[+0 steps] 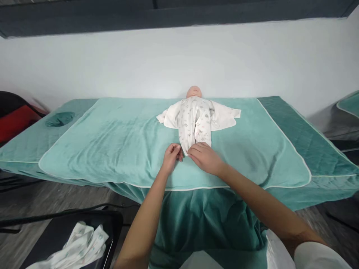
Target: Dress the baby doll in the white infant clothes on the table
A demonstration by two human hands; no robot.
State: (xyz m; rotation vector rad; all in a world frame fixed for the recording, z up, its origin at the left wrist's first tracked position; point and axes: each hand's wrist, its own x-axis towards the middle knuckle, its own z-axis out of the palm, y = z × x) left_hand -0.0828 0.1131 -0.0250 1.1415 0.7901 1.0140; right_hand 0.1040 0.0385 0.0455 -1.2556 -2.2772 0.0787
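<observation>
White sleeve (319,256) seen nearest, lower right. Printed baby garment (187,119) laid over the body of a baby doll (194,91), on a mint velvety cover (126,138). Hem of one leg pinched by right hand (206,158); left hand (172,155) curled, thumb to fingers, beside the same leg; whether cloth is gripped can't be told. Likely light, limp, easily creased; best held at hem edges. Brands, labels, writing: none legible.

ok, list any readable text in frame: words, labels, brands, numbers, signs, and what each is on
No readable text.
Patterned baby garment: small printed motifs, too small to tell if any include lettering.
Printed cloth on the black seat: greenish marks, too blurred to read.
</observation>
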